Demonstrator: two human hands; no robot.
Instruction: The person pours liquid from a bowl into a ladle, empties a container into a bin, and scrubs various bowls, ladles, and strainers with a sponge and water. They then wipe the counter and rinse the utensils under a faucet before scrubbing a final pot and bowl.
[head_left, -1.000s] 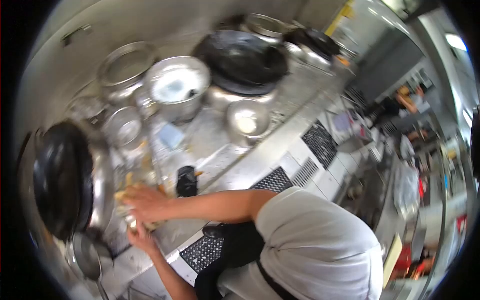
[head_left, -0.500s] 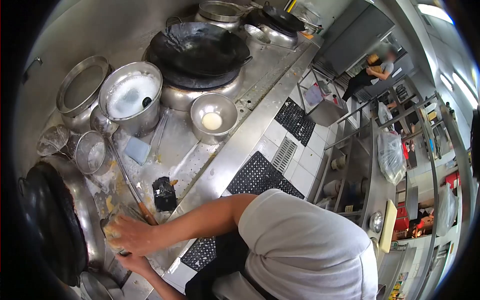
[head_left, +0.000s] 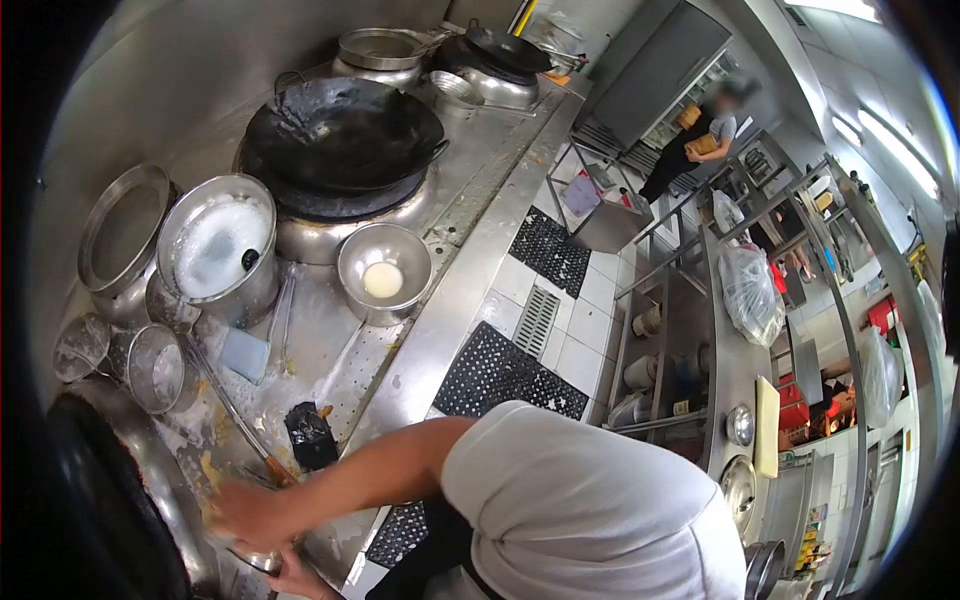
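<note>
My right hand point(head_left: 248, 515) is closed and smeared by motion, low over the steel counter; what its fingers hold is hidden. Just below it, my left hand point(head_left: 293, 574) grips the edge of a shiny metal vessel point(head_left: 262, 560), mostly covered by the right hand, so its kind does not show. Close to the right hand lies a ladle with a wooden handle point(head_left: 278, 470). Beyond it are a black crumpled piece point(head_left: 311, 436) and a light blue pad point(head_left: 243, 356). A dark wok point(head_left: 110, 490) stands at the left.
A pot of foamy liquid point(head_left: 218, 240), a steel bowl with pale liquid point(head_left: 384, 275) and a large black wok point(head_left: 340, 135) stand further along the counter point(head_left: 480, 280). Strainers point(head_left: 158, 370) sit at left. A person point(head_left: 700, 140) holding tan items stands in the background.
The view has shifted, so the cookware appears further left. My right hand has moved over the metal vessel, and the yellowish material seen at its fingers before is now blurred or hidden.
</note>
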